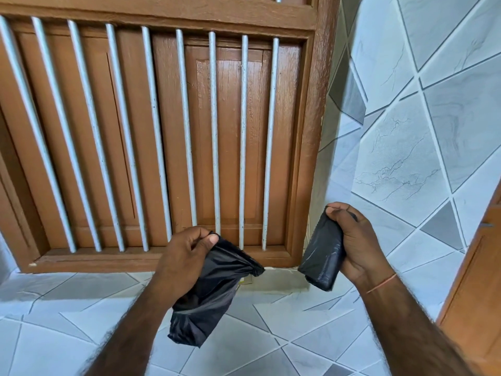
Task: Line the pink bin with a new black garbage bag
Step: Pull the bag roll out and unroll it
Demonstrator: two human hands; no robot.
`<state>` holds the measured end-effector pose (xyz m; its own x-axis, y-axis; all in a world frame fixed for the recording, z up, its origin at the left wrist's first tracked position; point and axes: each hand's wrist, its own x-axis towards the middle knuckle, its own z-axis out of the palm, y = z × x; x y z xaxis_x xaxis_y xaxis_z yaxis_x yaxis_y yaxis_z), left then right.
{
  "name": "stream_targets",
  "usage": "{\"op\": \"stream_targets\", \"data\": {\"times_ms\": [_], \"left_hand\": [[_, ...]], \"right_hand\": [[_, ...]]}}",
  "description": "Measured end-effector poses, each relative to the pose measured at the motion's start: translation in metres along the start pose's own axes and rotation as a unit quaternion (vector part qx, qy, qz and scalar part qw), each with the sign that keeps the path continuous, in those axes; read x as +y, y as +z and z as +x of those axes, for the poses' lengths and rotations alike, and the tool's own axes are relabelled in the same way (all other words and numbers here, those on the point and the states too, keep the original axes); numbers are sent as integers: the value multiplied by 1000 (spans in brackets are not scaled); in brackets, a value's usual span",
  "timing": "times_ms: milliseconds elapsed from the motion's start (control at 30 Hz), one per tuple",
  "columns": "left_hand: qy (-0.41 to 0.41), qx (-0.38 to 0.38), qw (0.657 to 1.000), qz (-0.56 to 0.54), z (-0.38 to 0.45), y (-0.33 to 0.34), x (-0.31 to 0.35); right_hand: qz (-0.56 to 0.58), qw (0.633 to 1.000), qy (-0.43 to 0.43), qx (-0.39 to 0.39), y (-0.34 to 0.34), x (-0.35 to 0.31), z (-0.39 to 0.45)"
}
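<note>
We hold black plastic in both hands. Our left hand (pixel 187 251) pinches one black garbage bag (pixel 208 294) at its bunched top, thumb and fingers curled tight on it. The rest of the bag hangs down, folded and crumpled, in the air above the tiled floor (pixel 81 321). Our right hand (pixel 355 240) wraps its fingers round the roll of bags (pixel 322 253), which is a fat, tight bundle. The bag and the roll are near each other but apart, so we think the one bag is already off the roll.

We cannot see the pink bin at all. It is not in view.

In front of us stands a brown wooden window frame (pixel 303 131) with white bars (pixel 214 131). Grey and white wall tiles (pixel 406 158) are to the right.

The bag looks very light, thin and floppy. It will not keep any shape by itself. The plastic is shiny and may slip, and the two sides may stick together. We think the best place to hold it is the open edge, with a pinch on each side, so we can pull the mouth wide and shake it open. We would need to put the roll down first to free the right hand. Pulling too hard could tear the thin plastic.
</note>
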<state>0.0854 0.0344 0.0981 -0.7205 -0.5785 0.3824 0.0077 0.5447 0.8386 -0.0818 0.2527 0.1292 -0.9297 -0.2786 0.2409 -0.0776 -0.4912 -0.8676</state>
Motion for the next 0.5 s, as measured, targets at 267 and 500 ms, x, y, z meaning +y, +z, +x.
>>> {"op": "stream_targets", "data": {"times_ms": [267, 500], "left_hand": [[-169, -3, 916, -364, -8, 21, 22], [25, -135, 987, -81, -20, 29, 36]], "right_hand": [[-13, 1000, 8, -11, 14, 9, -4], [-23, 999, 12, -20, 21, 9, -5]]}}
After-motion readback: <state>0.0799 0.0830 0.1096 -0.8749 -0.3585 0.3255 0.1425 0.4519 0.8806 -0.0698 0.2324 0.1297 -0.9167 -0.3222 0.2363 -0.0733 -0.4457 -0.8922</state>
